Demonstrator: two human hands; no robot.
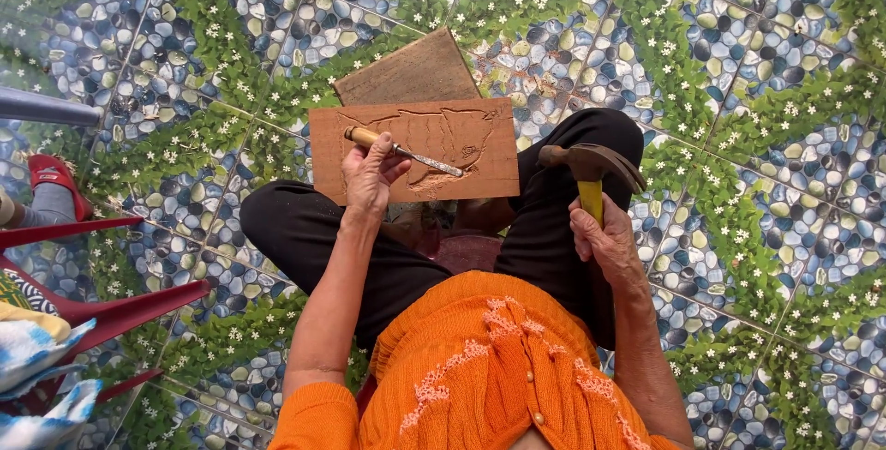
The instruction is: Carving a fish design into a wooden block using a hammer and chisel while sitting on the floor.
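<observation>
Far left, a red chair (101, 307) with patterned cloth (32, 348) is seen, and beside it a red shoe (55, 182) on the pebble-and-leaf patterned floor (757, 136). Moving in, the left hand (369, 173) is closed around the wooden handle of a chisel (401, 151), its blade laid slantwise with the tip touching the board (413, 148). The board is propped across the black-trousered knees, a carved outline already cut into its right half; a second, darker board (406, 70) lies just behind it on the floor. To the right, a hammer (591, 173) is gripped at its yellow handle by the right hand (604, 238), head held clear of the chisel. Carving looks to be mid-way, judged from the cut lines. A strike on the chisel's butt would be called for, squarely placed, with the blade kept steady.
</observation>
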